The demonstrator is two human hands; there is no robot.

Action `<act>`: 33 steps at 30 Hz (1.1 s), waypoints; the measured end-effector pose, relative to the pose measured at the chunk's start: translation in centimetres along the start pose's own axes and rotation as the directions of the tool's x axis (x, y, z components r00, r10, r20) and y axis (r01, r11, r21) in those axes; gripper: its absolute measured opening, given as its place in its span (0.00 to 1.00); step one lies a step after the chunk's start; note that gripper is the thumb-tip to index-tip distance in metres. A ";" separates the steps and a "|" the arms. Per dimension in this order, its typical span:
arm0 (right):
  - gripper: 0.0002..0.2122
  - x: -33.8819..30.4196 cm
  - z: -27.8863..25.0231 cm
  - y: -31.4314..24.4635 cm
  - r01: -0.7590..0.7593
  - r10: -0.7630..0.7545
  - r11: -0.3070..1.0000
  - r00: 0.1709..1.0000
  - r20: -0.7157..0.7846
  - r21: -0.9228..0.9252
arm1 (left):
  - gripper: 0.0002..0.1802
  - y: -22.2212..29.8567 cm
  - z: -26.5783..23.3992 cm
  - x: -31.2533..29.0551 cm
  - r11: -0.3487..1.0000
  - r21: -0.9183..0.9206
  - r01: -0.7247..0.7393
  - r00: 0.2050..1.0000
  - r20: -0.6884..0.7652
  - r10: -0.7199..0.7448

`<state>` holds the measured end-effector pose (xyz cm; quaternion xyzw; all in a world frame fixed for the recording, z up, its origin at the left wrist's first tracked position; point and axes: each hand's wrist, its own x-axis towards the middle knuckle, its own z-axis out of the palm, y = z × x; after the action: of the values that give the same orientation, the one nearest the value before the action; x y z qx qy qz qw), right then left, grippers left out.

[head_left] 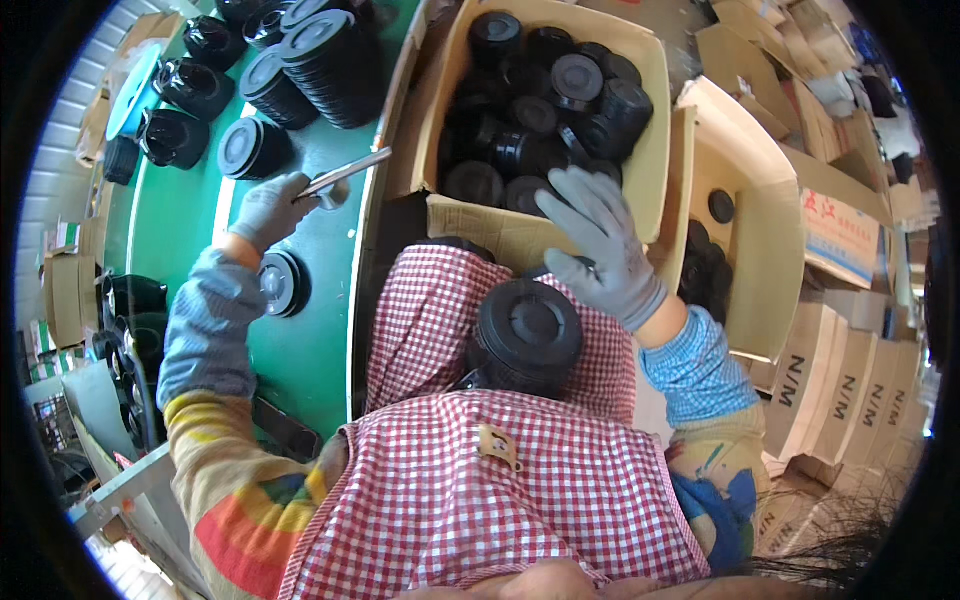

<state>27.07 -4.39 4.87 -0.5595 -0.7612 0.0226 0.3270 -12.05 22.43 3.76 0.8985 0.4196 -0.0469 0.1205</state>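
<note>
My left hand, in a grey glove, is closed round a silvery metal tool with a long bar above the green table. A rounded part shows beside the bar; its exact kind is unclear. Just below that hand lies a small stack of black round lids. In my lap, between my thighs, a black jar with a black lid stands with its lid facing up. My right hand, also gloved, has its fingers spread and holds nothing. It hovers to the right of the jar, over the near edge of the cardboard box.
The cardboard box ahead holds many black lidded jars. Another open carton with black pieces stands at its right. Tall stacks of black lids and glossy black jars stand on the green table. Closed cartons line the right side.
</note>
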 end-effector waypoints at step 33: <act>0.23 -1.0 -2.0 2.7 -0.051 -0.211 0.942 0.680 0.702 0.333 | 0.17 27.0 -1.5 -2.6 0.798 -0.329 -0.506 0.710 0.366 0.601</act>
<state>30.48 -4.89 4.91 -0.4075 -0.8374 0.3540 0.0853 6.92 4.13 10.47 0.9288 0.0919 -0.1728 0.3147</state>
